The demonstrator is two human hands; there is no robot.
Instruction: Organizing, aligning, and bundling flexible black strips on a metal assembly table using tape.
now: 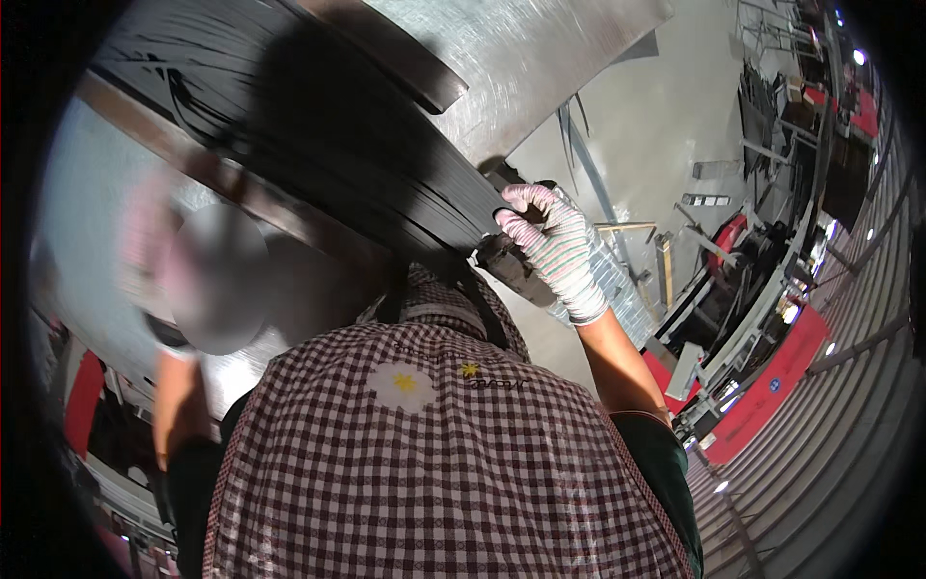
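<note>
A wide bundle of long black strips (357, 135) runs slantwise from the upper left to the centre, where its end lies by my right hand (548, 236). In a white glove with thin stripes, this hand is closed on the bundle's end, thumb and forefinger at its edge. My left hand (154, 256), also gloved, is smeared by motion to the left of the bundle. A round grey object (224, 280) is blurred along with it and appears to be in its grip. The object's kind and the left fingers cannot be made out.
Beneath the bundle is a shiny metal tabletop (540, 58). A brown bar (405, 63) lies along the bundle's far side, another brown edge (135, 116) along its near side. At right, clear-wrapped material (612, 285) is near my forearm, with red-panelled equipment (772, 386) beyond.
</note>
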